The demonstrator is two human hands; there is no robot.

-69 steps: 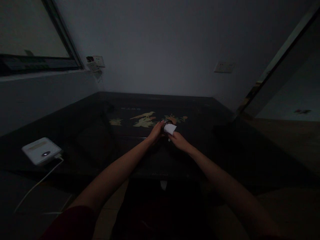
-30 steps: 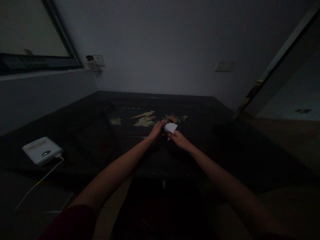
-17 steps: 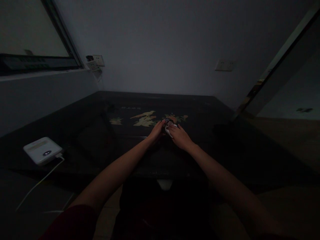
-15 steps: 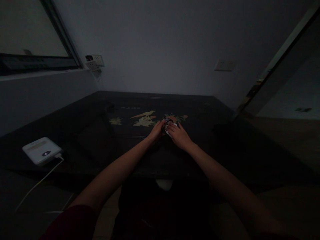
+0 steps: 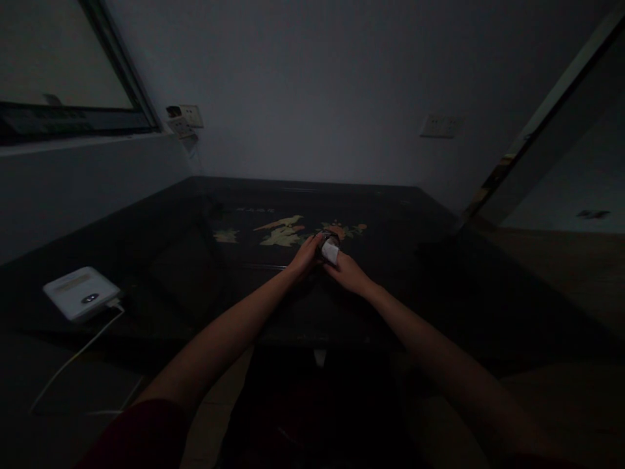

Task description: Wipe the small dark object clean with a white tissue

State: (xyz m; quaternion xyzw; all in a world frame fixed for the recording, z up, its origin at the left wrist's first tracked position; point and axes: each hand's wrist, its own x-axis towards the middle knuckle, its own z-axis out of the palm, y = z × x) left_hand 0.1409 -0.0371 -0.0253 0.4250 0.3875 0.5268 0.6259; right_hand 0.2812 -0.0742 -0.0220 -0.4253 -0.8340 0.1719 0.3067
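Observation:
My left hand (image 5: 305, 255) is closed around the left side of a small dark, shiny thing with a curved rim (image 5: 321, 237); the dim light hides its exact kind. A piece of white paper or tissue (image 5: 331, 253) lies against its near right side. My right hand (image 5: 347, 270) is closed on that white piece from the right, with most of its fingers hidden beneath or behind it. Both hands meet over the middle of a dark glossy table (image 5: 234, 293), just in front of its inlaid bird and flower picture (image 5: 282, 233).
A white box-shaped device (image 5: 81, 293) with a small oval display rests at the table's left side. From it a white cable (image 5: 73, 358) drops over the near edge. Wall sockets (image 5: 441, 126) sit on the wall behind, and a window (image 5: 58, 58) is at upper left.
My right hand lay over the white piece half a second ago, fingers across its top. Now it has turned and sits lower, leaving the white piece showing. My left hand stays in place.

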